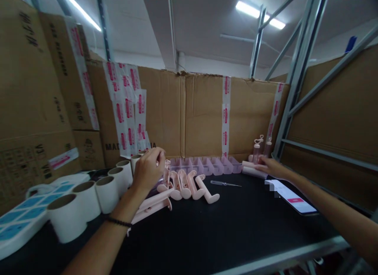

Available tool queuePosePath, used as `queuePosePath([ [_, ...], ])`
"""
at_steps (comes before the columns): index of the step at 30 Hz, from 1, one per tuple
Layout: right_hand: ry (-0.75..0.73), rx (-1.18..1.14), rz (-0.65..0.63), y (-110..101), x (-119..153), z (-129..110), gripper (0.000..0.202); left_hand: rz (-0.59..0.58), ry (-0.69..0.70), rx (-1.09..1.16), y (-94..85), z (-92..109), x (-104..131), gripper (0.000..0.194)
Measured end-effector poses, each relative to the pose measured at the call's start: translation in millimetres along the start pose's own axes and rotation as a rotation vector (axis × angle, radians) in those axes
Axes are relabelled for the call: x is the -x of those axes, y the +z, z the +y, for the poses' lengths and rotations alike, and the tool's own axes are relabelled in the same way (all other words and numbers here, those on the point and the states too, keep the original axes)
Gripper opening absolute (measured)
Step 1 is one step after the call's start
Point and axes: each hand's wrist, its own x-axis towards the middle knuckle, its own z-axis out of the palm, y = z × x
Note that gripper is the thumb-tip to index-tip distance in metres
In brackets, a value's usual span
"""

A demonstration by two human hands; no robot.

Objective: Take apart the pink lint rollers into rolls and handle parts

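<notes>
My left hand (151,166) is raised above a group of pale pink plastic parts, its fingers curled inward. Whatever its fingers may hold is hidden. Below it lie long pink bars (155,206), and several L-shaped pink brackets (185,185) with rounded ends stand in a row to its right. At the back right, my right hand (270,167) has its fingers closed over pale pink tubes (254,171) lying on the black tabletop. Just behind those fingers stand small clear pink bottles (256,151) with looped tops.
White rolls with cardboard cores (67,220) line the left, beside a white power strip with blue panels (38,204). A divided translucent purple tray (203,166) sits against the cardboard wall (201,113). A screwdriver (225,183) and a lit phone (292,198) lie on the table (236,223).
</notes>
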Motion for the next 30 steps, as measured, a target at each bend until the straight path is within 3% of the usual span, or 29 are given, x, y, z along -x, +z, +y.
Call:
queuePosePath([
  [6,-0.022,-0.127,0.187,-21.6,6.5,-25.6,0.039,-0.025,-0.015,0.140,3.8,15.2,4.6,0.019],
  [10,-0.068,-0.273,0.232,-25.6,10.8,-68.3,0.050,-0.068,-0.053,0.298,6.2,40.7,8.4,0.021],
  [15,-0.249,-0.408,-0.027,-18.4,26.3,-173.4,0.043,-0.243,-0.064,0.517,6.9,82.6,15.8,0.026],
  [16,-0.333,-0.407,-0.183,-18.8,29.9,-197.1,0.041,-0.313,-0.111,0.607,7.6,89.3,17.8,0.029],
  [18,-0.456,-0.424,-0.363,-21.6,34.5,-239.4,0.037,-0.473,-0.241,0.798,10.3,98.6,22.2,0.035],
  [21,-0.529,-0.426,-0.475,-23.9,31.8,-278.9,0.031,-0.614,-0.399,0.960,16.3,102.7,28.3,0.038],
  [24,-0.484,-0.557,-0.413,-15.1,21.9,-290.7,0.029,-0.554,-0.521,0.995,22.3,100.0,31.6,0.040],
  [28,-0.150,-1.042,-0.172,12.4,17.5,-293.3,0.041,-0.372,-0.700,1.034,29.5,97.6,34.1,0.049],
  [30,-0.071,-1.245,-0.206,27.3,21.7,-296.3,0.044,-0.237,-0.828,1.072,33.0,98.4,35.9,0.053],
])
